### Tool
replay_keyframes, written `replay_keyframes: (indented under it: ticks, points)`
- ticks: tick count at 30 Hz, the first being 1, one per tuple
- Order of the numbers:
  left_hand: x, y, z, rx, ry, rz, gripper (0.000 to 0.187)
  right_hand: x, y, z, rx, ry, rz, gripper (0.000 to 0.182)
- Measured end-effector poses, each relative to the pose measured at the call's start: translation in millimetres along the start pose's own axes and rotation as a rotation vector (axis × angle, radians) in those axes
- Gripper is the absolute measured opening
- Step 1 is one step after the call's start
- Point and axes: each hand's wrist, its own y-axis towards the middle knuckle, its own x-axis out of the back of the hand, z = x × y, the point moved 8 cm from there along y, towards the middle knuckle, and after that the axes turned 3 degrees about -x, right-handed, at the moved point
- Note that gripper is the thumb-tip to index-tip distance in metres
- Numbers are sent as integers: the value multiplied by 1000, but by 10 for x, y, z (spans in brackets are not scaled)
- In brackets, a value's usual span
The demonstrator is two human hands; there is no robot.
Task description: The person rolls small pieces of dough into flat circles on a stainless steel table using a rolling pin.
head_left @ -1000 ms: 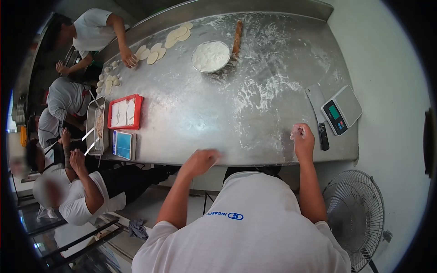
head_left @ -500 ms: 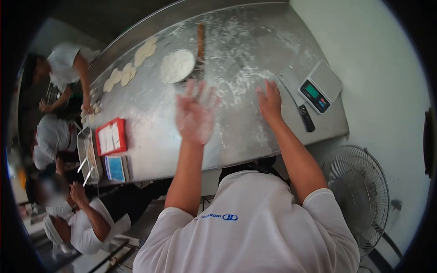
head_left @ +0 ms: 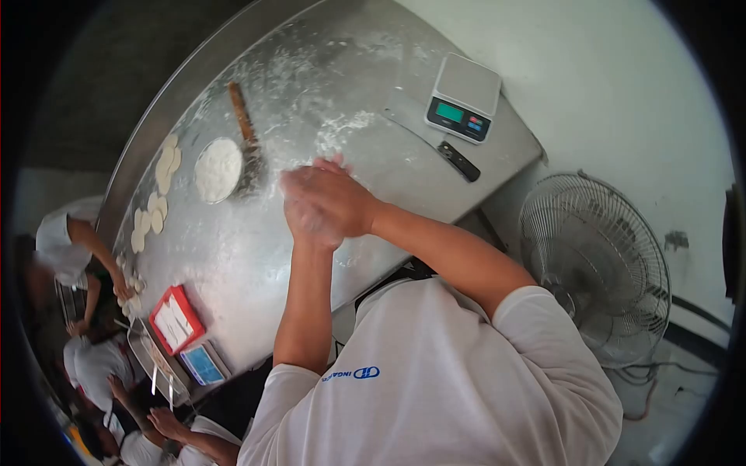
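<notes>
My right hand (head_left: 342, 199) lies across my left hand (head_left: 308, 221), palm to palm, above the floury steel table (head_left: 373, 163). Both are a little blurred, with white flour on the skin. Left fingertips stick out past the right hand, and the right fingers reach flat over the left palm. Neither hand shows anything held. Nearest to them, on the left, is a white bowl of flour (head_left: 218, 171), with a wooden rolling pin (head_left: 241, 111) beside it. Flat dough rounds (head_left: 157, 210) lie along the table's far left side.
On the right are a black-handled knife (head_left: 458, 161) and a digital scale (head_left: 466, 85). A floor fan (head_left: 594, 268) stands beyond the table edge. At lower left are a red tray (head_left: 186, 307), a second scale (head_left: 206, 363) and a metal pan (head_left: 159, 353). Co-workers (head_left: 70, 248) stand beyond, one touching dough balls (head_left: 134, 289).
My hands were apart and spread; the right has swung left onto the left hand. The view has turned, so the table and its things appear rotated and shifted left.
</notes>
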Motion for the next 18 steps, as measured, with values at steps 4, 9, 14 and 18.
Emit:
replay_keyframes:
  ticks: [4,9,14,18]
  points:
    - [-250,-324,-767,-307,399,-13,35,208,-772,-1460,-378,-171,-447,42]
    - [-471,-365,-1401,-379,371,140,30,660,-1302,-1745,-974,467,-580,35]
    - [-769,-288,-783,-452,650,343,43,279,-920,-1442,-835,679,-587,21]
    - [-1064,-344,188,-889,1512,498,39,22,-558,-809,-718,1339,-523,40]
